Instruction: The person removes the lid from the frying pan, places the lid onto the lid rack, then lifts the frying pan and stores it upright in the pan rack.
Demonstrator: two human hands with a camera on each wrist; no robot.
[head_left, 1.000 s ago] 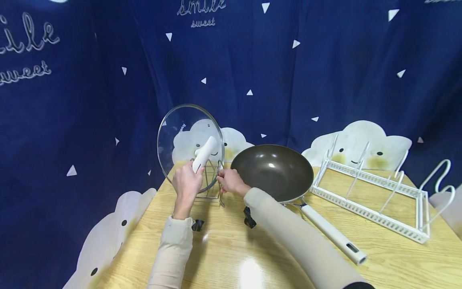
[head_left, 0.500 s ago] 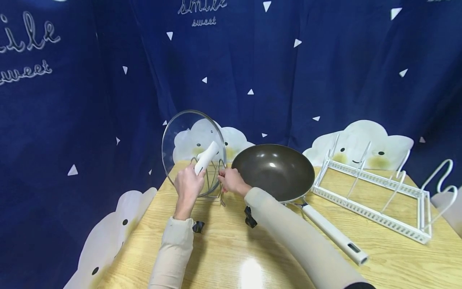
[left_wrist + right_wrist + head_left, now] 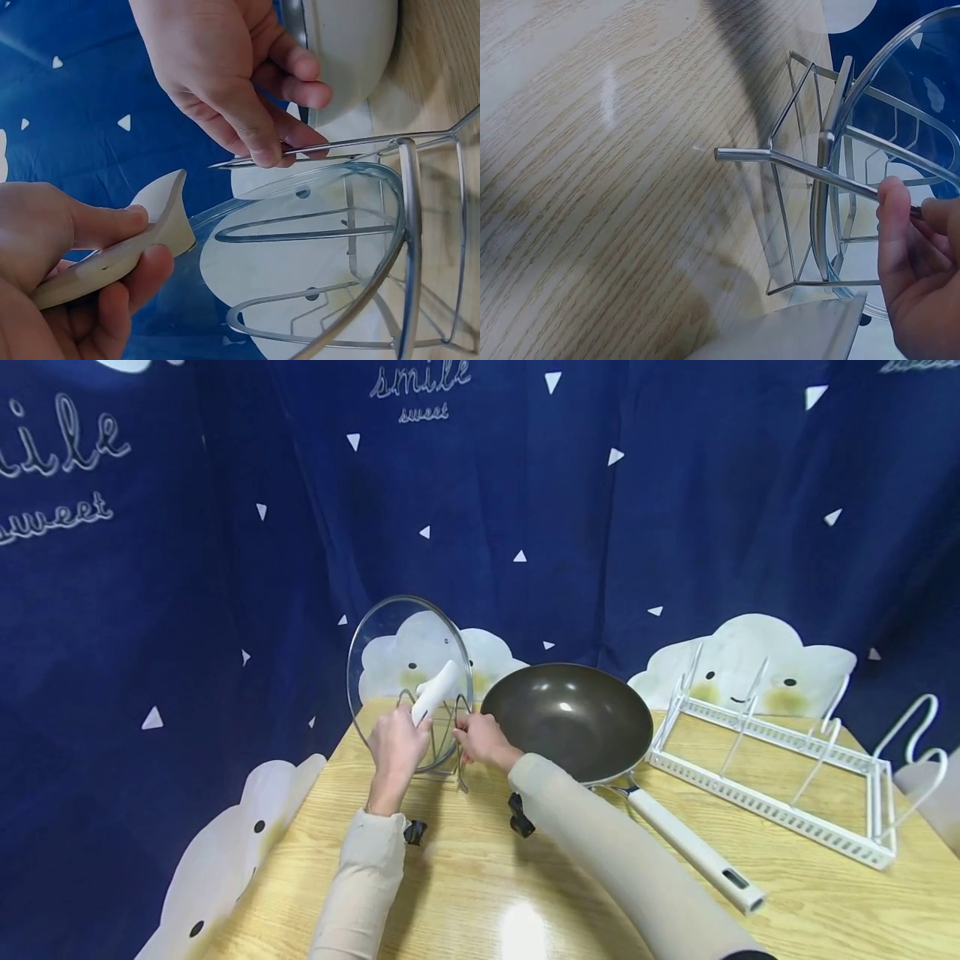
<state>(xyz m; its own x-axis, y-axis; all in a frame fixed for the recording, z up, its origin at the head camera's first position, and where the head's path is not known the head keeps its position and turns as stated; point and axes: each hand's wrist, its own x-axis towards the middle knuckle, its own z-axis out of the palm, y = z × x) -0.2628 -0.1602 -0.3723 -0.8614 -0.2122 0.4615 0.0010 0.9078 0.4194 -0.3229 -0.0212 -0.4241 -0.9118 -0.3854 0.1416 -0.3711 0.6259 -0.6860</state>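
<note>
- Fingers (image 3: pixel 154 274) of the left hand (image 3: pixel 397 739) curl round the lower end of the white handle (image 3: pixel 435 692), the thumb pressing against its opposite side.
- That arm reaches almost straight forward, its pale left sleeve (image 3: pixel 365 872) pushed close to the wrist, back of the hand toward the head camera.
- Right hand (image 3: pixel 483 737) pinches one wire loop of the steel rack (image 3: pixel 412 225) between thumb and forefinger, the other fingers loosely bent.
- Its right sleeve (image 3: pixel 622 852) runs diagonally leftward, crossing in front of the dark frying pan (image 3: pixel 566 718).
- Glass lid (image 3: pixel 382 643), to which the handle belongs, stands on edge, roughly upright, its lower rim among the steel wires; I cannot tell whether it bears on the base.
- Both hands work near each other at the far left of the wooden table (image 3: pixel 465 893).
</note>
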